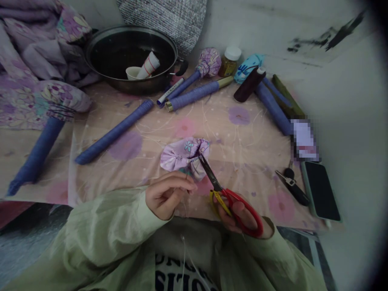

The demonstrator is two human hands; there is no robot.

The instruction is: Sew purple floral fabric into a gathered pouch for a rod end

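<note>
A small bundle of lilac floral cloth (pixel 177 154), gathered with dark thread, lies on the table in front of me. My right hand (pixel 235 212) grips a pair of scissors (pixel 214 176) with red and yellow handles. The blades point up and left, their tips at the dark thread on the bundle. Just below the cloth is my left hand (pixel 169 194), its thumb and fingers pinched together. Whatever lies between those fingertips, perhaps thread, is too fine to make out.
Blue-wrapped sticks (pixel 115 131) lie across the flowered tablecloth (pixel 157 125). Behind them stand a dark pan (pixel 106 76) holding a paper cup, a white-lidded jar (pixel 230 60) and a dark thread spool (pixel 250 85). Keys (pixel 292 186) and a phone (pixel 321 192) are at right; piled cloth (pixel 27 60) is at left.
</note>
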